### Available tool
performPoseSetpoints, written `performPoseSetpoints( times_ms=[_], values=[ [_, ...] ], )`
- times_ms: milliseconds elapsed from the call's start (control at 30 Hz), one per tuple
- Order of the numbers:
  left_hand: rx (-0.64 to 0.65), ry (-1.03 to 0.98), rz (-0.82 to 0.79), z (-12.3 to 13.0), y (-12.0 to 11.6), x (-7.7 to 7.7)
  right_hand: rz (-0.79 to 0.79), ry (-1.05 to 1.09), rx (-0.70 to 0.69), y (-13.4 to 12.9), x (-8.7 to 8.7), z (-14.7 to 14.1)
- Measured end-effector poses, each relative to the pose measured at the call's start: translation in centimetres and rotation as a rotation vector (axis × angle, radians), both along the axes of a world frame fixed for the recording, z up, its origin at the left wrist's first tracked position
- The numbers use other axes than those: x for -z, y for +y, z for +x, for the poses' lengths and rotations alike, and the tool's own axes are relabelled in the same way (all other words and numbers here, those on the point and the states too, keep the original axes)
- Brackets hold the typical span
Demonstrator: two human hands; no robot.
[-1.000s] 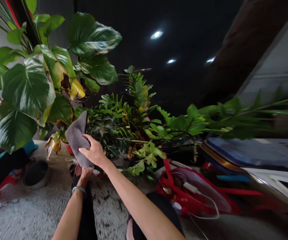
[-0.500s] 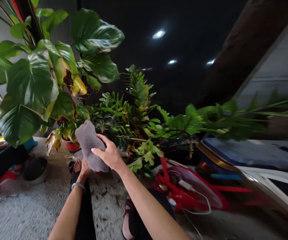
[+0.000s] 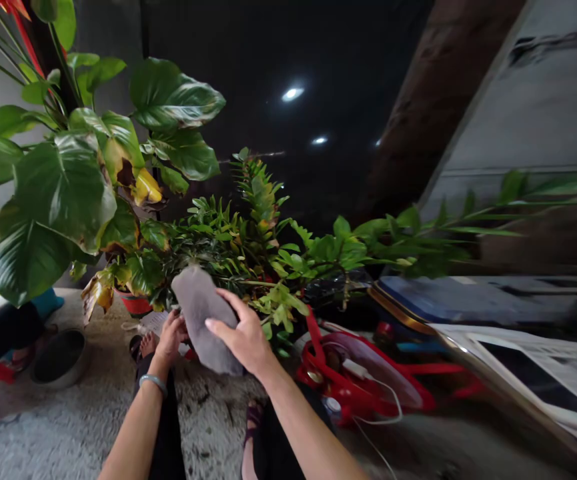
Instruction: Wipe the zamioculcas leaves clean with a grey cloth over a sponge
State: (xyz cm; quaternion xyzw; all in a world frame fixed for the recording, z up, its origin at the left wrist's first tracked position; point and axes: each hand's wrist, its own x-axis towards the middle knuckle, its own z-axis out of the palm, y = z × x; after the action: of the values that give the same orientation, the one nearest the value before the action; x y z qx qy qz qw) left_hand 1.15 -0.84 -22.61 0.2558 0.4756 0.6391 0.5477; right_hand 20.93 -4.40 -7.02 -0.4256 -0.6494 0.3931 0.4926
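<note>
A soft grey fuzzy object (image 3: 205, 323), rounded and flat like a pouch, is tilted in front of my body. My right hand (image 3: 243, 337) grips its right side, with the thumb lying across its face and the fingers behind it. Just left of the grey object is my left hand (image 3: 172, 337), its fingers curled near a white tag (image 3: 154, 323) with a string. Whether those fingers hold the tag is hard to make out. A pale bangle (image 3: 153, 383) circles my left wrist.
Large leafy potted plants (image 3: 63, 187) stand ahead and left. A dark round bowl (image 3: 59, 359) rests on the floor, near another person's leg (image 3: 3, 333). On the right are a red bag (image 3: 368, 373) with a white cable and a white framed item (image 3: 533, 373).
The view has turned right. My right hand has moved the grey object away from my left hand, which was behind its lower edge; the white tag now shows more.
</note>
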Motion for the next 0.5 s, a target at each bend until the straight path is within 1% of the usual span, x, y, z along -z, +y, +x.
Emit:
performPoseSetpoints(
  times_ms=[33,67,100,133,200,267,300,333,367,400,433,500],
  values=[
    [0.019,-0.007,0.013,0.3,0.1,-0.1,0.020,0.048,0.053,1.1,-0.9,-0.1],
    [0.039,-0.010,0.020,0.4,0.1,-0.3,0.013,0.095,0.100,2.2,-1.4,-0.4],
    [0.059,-0.011,0.019,0.5,0.1,-0.3,-0.030,0.138,0.135,3.2,-1.2,-0.6],
    [0.078,-0.010,0.017,0.4,0.0,-0.3,-0.106,0.178,0.156,3.8,-0.6,-0.9],
    [0.099,-0.015,0.015,0.0,-0.3,-0.1,-0.305,0.240,0.172,4.0,2.1,-1.2],
    [0.085,-0.022,0.005,-0.6,-0.5,0.5,-0.458,0.273,0.176,2.8,5.3,-1.3],
    [0.066,-0.025,-0.004,-0.9,-0.6,0.9,-0.491,0.275,0.176,1.8,6.6,-1.2],
    [0.044,-0.031,-0.015,-1.1,-0.6,1.3,-0.508,0.276,0.162,0.9,7.5,-1.0],
    [0.027,-0.037,-0.024,-1.3,-0.7,1.7,-0.506,0.280,0.148,0.1,7.8,-0.8],
    [0.017,-0.044,-0.028,-1.4,-0.7,2.0,-0.483,0.286,0.134,-0.5,7.5,-0.5],
    [0.013,-0.052,-0.029,-1.5,-0.6,2.2,-0.441,0.292,0.127,-0.7,6.6,-0.3],
    [0.016,-0.062,-0.021,-1.6,-0.6,2.5,-0.295,0.296,0.153,0.0,3.7,0.2]
  ],
)
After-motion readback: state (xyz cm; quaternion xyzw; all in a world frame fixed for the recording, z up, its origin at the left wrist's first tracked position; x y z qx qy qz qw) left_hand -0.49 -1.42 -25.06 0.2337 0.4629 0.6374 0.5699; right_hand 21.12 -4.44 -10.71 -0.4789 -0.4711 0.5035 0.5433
